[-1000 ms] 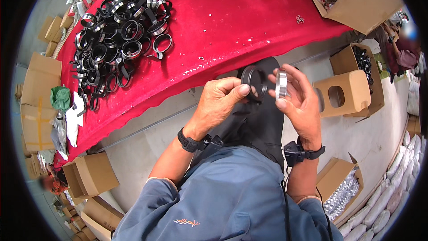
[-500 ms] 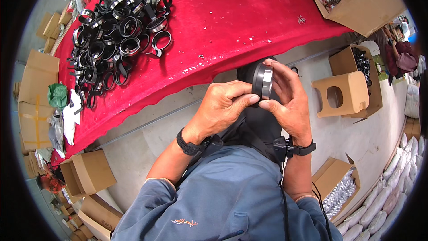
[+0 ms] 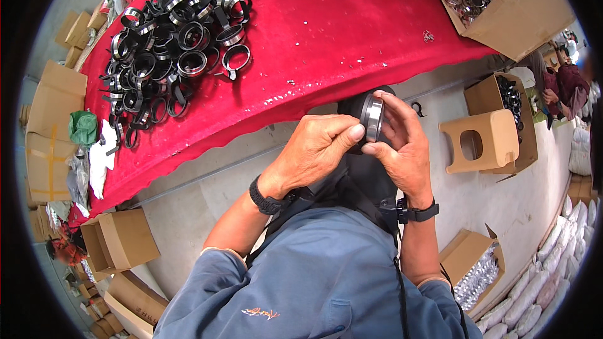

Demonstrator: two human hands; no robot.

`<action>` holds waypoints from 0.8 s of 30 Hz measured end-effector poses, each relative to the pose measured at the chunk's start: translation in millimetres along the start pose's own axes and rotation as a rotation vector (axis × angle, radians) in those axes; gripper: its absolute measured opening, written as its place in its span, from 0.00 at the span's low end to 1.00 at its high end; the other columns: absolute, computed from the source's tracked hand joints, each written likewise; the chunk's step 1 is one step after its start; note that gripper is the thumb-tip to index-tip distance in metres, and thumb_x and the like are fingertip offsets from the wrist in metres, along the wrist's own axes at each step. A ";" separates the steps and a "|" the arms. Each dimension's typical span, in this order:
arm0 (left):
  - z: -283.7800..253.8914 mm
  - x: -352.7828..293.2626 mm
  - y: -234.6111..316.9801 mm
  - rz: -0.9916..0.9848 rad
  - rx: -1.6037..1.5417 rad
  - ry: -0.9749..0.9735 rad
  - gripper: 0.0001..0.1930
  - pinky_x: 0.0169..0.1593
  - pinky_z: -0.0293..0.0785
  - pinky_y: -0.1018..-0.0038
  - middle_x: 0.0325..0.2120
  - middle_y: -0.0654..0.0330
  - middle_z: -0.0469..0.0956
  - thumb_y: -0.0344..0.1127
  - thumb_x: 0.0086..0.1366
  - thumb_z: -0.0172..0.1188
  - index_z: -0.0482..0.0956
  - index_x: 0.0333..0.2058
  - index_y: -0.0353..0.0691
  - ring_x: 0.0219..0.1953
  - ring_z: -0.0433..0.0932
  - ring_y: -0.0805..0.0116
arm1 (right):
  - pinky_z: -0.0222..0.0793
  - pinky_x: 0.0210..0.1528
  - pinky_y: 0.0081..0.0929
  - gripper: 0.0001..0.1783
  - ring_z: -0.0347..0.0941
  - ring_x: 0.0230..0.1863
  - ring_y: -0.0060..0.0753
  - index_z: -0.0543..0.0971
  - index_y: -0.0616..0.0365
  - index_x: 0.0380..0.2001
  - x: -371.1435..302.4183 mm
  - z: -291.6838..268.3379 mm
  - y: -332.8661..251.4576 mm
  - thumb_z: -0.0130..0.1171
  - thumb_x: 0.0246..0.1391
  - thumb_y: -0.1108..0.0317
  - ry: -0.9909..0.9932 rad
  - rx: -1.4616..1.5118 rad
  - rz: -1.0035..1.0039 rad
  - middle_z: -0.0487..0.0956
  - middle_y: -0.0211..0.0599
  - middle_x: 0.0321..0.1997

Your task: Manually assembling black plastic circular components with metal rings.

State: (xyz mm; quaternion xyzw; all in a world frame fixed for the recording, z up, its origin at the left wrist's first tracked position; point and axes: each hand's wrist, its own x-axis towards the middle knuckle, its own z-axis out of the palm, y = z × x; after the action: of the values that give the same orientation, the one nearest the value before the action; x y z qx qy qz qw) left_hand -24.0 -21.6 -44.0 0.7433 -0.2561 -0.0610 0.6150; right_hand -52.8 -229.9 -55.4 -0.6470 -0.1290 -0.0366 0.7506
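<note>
Over my lap, a black ring with a shiny silver band [image 3: 373,117] is held on edge between my hands. My right hand [image 3: 405,144] curves round its right side, thumb at the lower edge and fingers at the top and behind. My left hand [image 3: 317,150] is closed in a pinch, with thumb and forefinger tips against the ring's black left side. Its other fingers are curled under. A large pile of similar black and silver rings [image 3: 191,36], some with tabs, lies on the red-covered table [image 3: 326,19] at the far left.
An open carton [image 3: 521,9] with metal rings stands on the table's far right. On the floor at right are a tan plastic stool [image 3: 490,144], a box of black parts [image 3: 527,132] and a carton of silvery pieces [image 3: 461,251]. Empty-looking cartons [image 3: 129,238] stand at left; another person [image 3: 568,85] is at far right.
My left thumb has drawn back slightly from the silver band to the ring's left edge, and the pinch looks tighter. The ring has turned a little in my right hand. The view has shifted slightly.
</note>
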 end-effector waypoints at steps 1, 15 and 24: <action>-1.4 -0.6 2.5 -0.135 -0.072 -0.019 0.07 0.38 0.80 0.71 0.32 0.58 0.86 0.29 0.71 0.68 0.87 0.42 0.30 0.36 0.85 0.74 | 0.71 0.76 0.45 0.45 0.70 0.75 0.44 0.70 0.60 0.71 1.3 3.5 -0.7 0.80 0.50 0.76 0.022 -0.078 0.001 0.70 0.44 0.75; 29.3 -25.2 25.4 0.302 0.153 0.206 0.21 0.40 0.75 0.57 0.32 0.48 0.77 0.50 0.77 0.59 0.79 0.41 0.32 0.35 0.80 0.46 | 0.57 0.29 0.30 0.36 0.61 0.24 0.22 0.71 0.58 0.21 14.0 28.8 -4.1 0.42 0.81 0.43 0.583 -0.391 -0.071 0.66 0.26 0.21; 32.4 -16.6 17.3 0.511 0.461 0.666 0.25 0.27 0.72 0.58 0.20 0.53 0.70 0.51 0.80 0.56 0.71 0.26 0.40 0.23 0.76 0.48 | 0.53 0.24 0.27 0.34 0.60 0.23 0.18 0.72 0.60 0.21 13.1 49.3 -29.2 0.48 0.80 0.46 0.566 -0.461 -0.085 0.67 0.23 0.20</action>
State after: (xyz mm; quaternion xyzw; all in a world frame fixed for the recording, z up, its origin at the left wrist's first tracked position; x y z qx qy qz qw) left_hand -56.7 -44.6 -39.0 0.7527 -0.2262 0.3921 0.4780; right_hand -53.8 -184.8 -17.7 -0.7575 0.0684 -0.2735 0.5888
